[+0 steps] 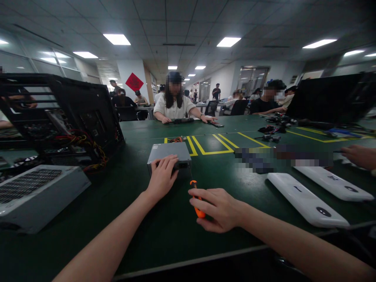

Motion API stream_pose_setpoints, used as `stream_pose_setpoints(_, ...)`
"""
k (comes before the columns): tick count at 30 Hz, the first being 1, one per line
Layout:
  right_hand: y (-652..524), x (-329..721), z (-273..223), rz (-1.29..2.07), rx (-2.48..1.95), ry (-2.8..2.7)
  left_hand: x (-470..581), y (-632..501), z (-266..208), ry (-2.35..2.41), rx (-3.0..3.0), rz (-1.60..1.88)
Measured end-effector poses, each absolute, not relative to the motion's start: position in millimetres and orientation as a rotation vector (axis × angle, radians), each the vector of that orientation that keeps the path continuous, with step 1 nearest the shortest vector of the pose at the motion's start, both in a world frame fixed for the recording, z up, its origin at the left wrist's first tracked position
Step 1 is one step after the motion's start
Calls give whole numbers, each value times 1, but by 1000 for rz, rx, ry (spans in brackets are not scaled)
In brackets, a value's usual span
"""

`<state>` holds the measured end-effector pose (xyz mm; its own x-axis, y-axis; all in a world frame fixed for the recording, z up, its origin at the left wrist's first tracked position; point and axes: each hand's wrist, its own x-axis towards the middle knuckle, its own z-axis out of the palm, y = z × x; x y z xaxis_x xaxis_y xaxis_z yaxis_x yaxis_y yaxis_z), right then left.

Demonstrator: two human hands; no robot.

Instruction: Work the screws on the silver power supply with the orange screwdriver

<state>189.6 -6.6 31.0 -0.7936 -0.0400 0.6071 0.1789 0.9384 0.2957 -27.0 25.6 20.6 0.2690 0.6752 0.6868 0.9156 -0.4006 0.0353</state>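
Observation:
A grey metal power supply unit (170,149) sits on the green table, with several cables behind it. Curled over its near face is my left hand (162,175), fingers gripping the top front edge and covering part of that side. My right hand (219,209) holds an orange-handled screwdriver (200,213) between thumb and fingers. The thin shaft points away from me towards the unit's near right corner; whether the tip touches a screw is too small to tell.
An open black computer case (88,105) stands at left, behind a second power supply (58,196). Two white devices (308,199) lie at right, near another person's hand (360,156). Yellow tape (211,152) marks the table (141,243). A person (176,102) sits opposite; a black monitor (331,98) stands right.

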Motion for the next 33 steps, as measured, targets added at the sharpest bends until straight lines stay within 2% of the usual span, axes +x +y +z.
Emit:
stream_pose_setpoints(3, -7, 189, 33, -562, -97, -2438, -27, 26, 20, -1442, -2176, -896)
stream_pose_setpoints(11, -5, 189, 29, -426, -143, -2290, -26, 25, 22, -1450, -2190, -893)
stream_pose_setpoints(15, -7, 191, 33, -536, -106, -2402, -26, 24, 23, -1451, -2195, -898)
stream_pose_setpoints(21, -6, 189, 34, -543, -115, -2213, -26, 22, 24, -1450, -2200, -888)
stream_pose_setpoints(33, -13, 186, 33, -578, -102, -2373, -27, 24, 23, -1457, -2195, -889)
